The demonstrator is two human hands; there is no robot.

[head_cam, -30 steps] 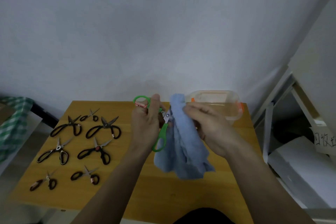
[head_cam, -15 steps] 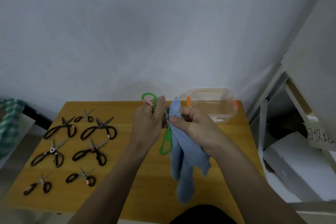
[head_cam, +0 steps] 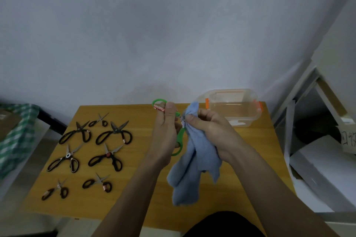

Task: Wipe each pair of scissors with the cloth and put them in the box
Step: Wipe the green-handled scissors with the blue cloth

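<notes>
Above the table (head_cam: pixel 134 194), the left hand (head_cam: pixel 165 136) gripped the green scissors (head_cam: pixel 180 136) while the right hand (head_cam: pixel 210 131) pinched the cloth (head_cam: pixel 194 161) around the blades, which I think needed slow strokes away from the edge.

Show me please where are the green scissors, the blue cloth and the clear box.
green scissors (head_cam: pixel 180 135): head view, on the green handle shaft below the pivot.
blue cloth (head_cam: pixel 198 158): head view, on the hanging middle fold.
clear box (head_cam: pixel 240 115): head view, on its near wall.

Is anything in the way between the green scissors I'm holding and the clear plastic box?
Nothing visible blocks it. The green-handled scissors sit in the left hand, with the right hand pinching the blue cloth around the blades. The clear plastic box is open-topped behind the right hand; the wooden table between shows bare.
</notes>
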